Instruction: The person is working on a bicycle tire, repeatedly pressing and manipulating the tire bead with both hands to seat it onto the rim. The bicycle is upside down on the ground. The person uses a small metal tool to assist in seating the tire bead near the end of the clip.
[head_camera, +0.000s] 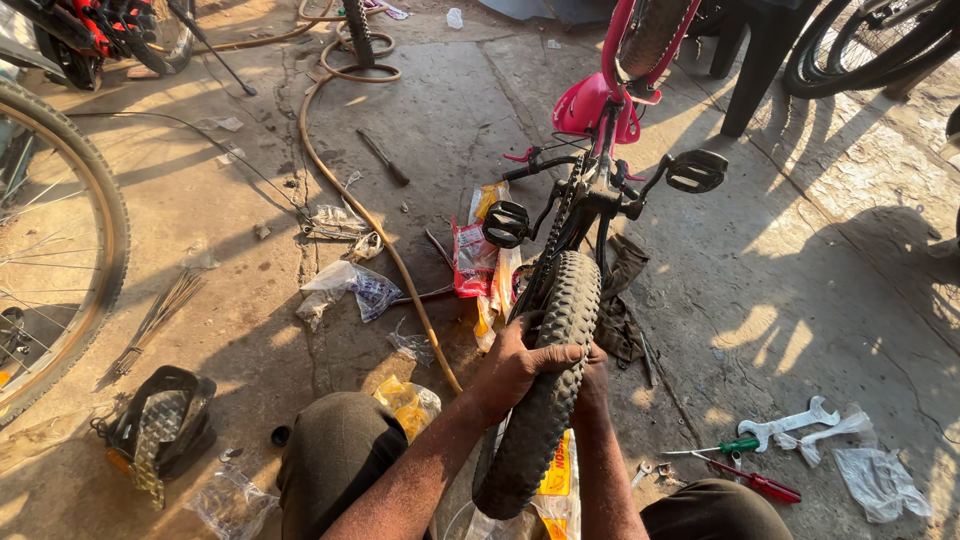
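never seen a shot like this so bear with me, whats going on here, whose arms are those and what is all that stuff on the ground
This single picture comes from a camera worn on a person's head, looking down, so the arms are the wearer's own. The left hand wraps over a knobby black tyre, and the right hand presses on its other side. The tyre belongs to a small pink bicycle standing upside down, pedals in the air. On the concrete ground lie a white spanner, a green-handled screwdriver, a red-handled tool, a brown hose and plastic wrappers. Another bicycle wheel shows at the left.
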